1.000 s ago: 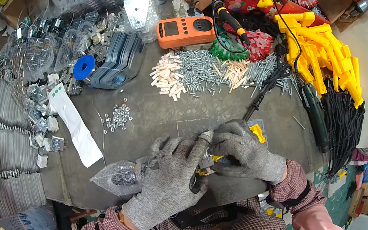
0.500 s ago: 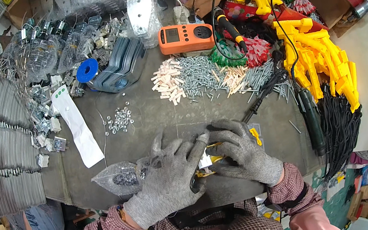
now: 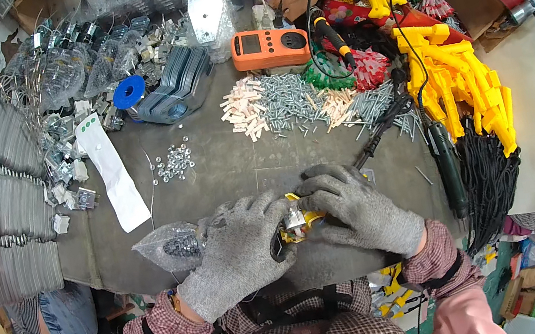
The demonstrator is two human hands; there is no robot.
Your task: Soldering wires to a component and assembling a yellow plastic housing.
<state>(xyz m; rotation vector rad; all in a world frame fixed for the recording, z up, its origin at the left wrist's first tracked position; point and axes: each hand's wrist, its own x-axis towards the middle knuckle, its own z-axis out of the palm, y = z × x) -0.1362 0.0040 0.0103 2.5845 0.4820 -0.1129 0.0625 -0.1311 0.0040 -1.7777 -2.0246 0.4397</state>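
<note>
Both my hands wear grey knit gloves and meet over the near middle of the table. Between them sits a small yellow plastic housing with a silver metal part (image 3: 296,220), mostly covered by fingers. My left hand (image 3: 236,255) curls its thumb and fingers against the left side of it. My right hand (image 3: 361,211) pinches its right side, fingers bent over the top. A clear plastic bag of small dark parts (image 3: 171,247) lies beside my left hand. Further off are loose small shiny nuts (image 3: 173,162).
Screws (image 3: 288,102) and pale small blocks (image 3: 243,110) lie in piles beyond, near an orange meter (image 3: 270,48). At right are a power screwdriver (image 3: 449,171), yellow housings (image 3: 460,79) and black cords (image 3: 490,188). Stacked metal plates (image 3: 21,271) and a white paper strip (image 3: 116,179) lie left.
My right hand has shifted slightly right and down, exposing more of the silver part. My left hand's fingers have drawn in closer together. The whole view has shifted a little.
</note>
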